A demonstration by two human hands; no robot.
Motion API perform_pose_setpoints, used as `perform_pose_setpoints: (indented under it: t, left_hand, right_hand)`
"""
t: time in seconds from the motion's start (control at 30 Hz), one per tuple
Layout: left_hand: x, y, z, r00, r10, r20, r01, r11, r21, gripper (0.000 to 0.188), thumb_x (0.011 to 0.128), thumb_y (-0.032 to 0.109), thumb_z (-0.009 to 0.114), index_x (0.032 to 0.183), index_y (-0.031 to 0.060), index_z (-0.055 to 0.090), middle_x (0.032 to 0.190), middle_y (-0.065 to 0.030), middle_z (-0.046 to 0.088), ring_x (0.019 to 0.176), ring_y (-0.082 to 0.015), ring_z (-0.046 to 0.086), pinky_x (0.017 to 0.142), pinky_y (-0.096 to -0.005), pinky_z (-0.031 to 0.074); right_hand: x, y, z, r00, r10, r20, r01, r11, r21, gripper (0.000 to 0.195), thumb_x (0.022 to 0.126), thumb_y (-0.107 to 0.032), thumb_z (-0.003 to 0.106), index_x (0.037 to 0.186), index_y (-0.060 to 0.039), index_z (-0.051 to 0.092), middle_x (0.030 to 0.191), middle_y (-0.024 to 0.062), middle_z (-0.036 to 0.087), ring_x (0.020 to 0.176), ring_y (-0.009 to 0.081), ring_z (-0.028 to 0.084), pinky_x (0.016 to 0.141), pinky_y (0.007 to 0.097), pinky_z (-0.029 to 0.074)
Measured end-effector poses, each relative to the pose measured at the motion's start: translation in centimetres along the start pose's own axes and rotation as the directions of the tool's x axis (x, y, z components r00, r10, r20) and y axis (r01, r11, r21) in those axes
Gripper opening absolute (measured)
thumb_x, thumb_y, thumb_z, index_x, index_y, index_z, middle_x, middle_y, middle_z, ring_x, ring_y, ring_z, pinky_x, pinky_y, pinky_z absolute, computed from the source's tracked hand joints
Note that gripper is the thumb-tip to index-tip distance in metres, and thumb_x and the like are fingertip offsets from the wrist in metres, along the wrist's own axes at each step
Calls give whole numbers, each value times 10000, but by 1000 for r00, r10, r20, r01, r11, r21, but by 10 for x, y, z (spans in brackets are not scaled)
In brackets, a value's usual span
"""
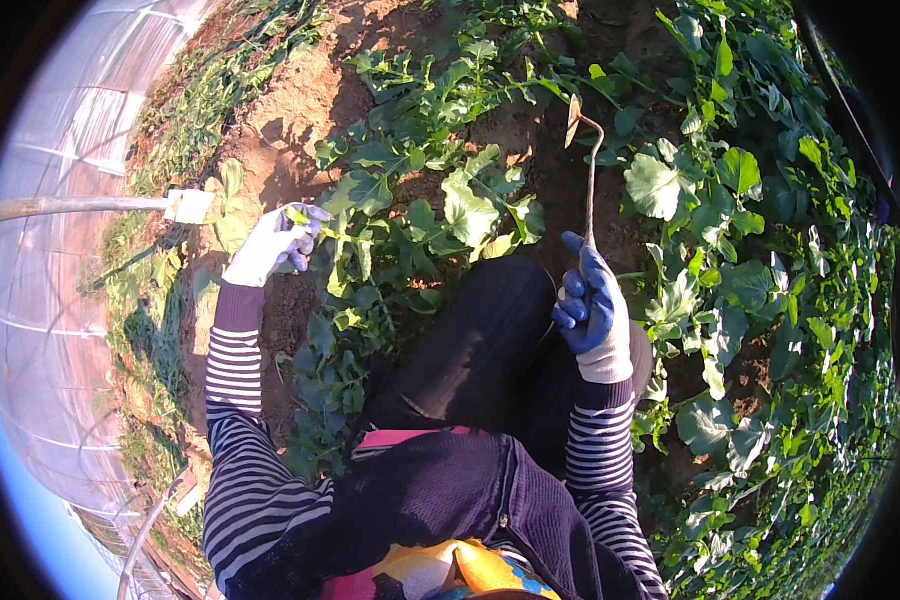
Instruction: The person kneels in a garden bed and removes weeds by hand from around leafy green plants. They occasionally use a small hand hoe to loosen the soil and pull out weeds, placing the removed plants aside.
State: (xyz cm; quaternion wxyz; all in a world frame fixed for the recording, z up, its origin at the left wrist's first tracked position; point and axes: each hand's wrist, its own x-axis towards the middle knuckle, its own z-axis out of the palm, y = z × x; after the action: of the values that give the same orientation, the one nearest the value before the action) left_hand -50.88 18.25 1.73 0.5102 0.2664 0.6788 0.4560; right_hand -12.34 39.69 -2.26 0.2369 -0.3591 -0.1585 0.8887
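My left hand (281,240), in a white and purple-blue glove, is closed on a small piece of green leaf (297,216) at the left edge of a row of leafy plants (469,210). On the right, my right hand (589,300), in a blue-coated glove, grips a small hand hoe (592,176) near the lower end of its thin bent metal shank. The hoe's flat rusty blade (572,121) is raised above the soil between two rows. Its handle is hidden in the hand, if it has one.
Dense leafy plants (727,285) fill the right side. Bare brown soil (292,97) runs along the left of the near row. Beyond it stand a pole (82,206) with a pale block at its end and a plastic-film greenhouse wall (52,300). My knees rest between the plants.
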Motion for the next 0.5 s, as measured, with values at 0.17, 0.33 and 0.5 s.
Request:
perform_pose_setpoints:
  t: [0.17,0.33,0.5]
  left_hand:
    - [-219,-53,-305,409,95,-908,-411,907,-90,482,990,279,451,1408,46,393,1316,-155,531,1211,-248,514,1032,-372,406]
    - [-234,-103,-307,-12,16,-1000,-479,877,20,564,941,259,560,1438,89,355,1412,-208,431,1280,-305,459,1080,-391,369]
    - [-44,-92,-96,655,159,-739,-431,881,-193,444,965,175,518,1364,13,409,1385,-227,442,1259,-384,468,1059,-467,407]
  right_hand:
    - [-2,4,11,996,44,83,-48,998,48,403,982,-322,514,1322,-109,478,626,-28,454,400,60,352,367,228,328]
    - [-5,4,10,998,16,56,-18,999,44,379,981,-305,518,1306,-113,489,625,-25,459,394,63,352,363,233,331]
    - [-2,4,8,999,7,39,-9,999,38,359,986,-293,512,1298,-118,494,625,-25,467,399,62,361,373,232,337]
